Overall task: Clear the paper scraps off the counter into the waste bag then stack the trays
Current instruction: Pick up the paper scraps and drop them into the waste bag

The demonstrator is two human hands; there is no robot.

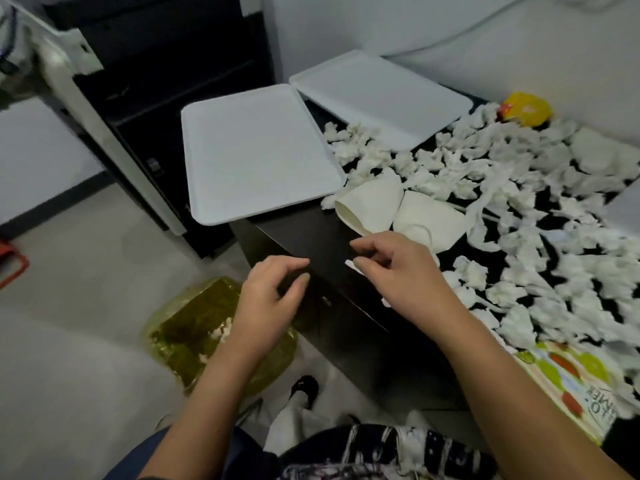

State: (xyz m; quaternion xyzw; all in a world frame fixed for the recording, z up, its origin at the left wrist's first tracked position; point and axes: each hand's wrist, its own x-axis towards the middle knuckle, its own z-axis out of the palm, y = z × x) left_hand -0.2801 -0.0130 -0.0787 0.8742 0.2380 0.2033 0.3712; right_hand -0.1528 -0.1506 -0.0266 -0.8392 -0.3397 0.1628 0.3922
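Crumpled white paper scraps (512,188) cover the glossy dark counter (311,237); matt white trays (256,150); translucent plastic waste bag (194,327).

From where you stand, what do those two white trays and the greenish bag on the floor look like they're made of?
The nearer tray and the farther tray look like foam or thin plastic: matte white, smooth, with rounded raised rims. The bag looks like thin plastic film: yellow-green, translucent, glossy and wrinkled, with white scraps showing inside.
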